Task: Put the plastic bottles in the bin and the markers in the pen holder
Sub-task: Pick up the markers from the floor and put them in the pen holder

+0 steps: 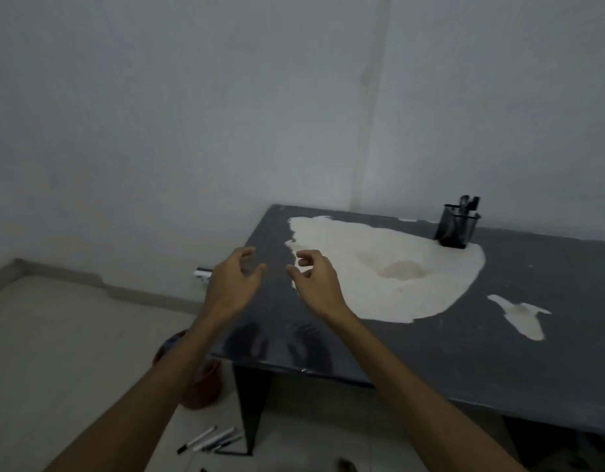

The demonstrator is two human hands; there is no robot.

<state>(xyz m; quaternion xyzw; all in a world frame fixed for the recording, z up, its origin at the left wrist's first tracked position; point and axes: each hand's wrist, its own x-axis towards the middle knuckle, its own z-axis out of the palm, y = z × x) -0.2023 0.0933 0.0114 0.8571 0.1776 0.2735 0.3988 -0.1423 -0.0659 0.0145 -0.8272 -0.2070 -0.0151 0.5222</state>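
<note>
From my remote seat, the red bin [205, 386] sits on the floor at the table's [430, 352] left corner, half hidden by my left arm; I can't see inside it. Several markers [209, 439] lie on the floor by the table leg, so that part remains. My left hand [231, 287] and right hand [316, 284] hover over the near-left table edge, fingers curled open, holding nothing. The pen holder [457, 224], already holding some, stands far right. No bottles show. Open floor left.
</note>
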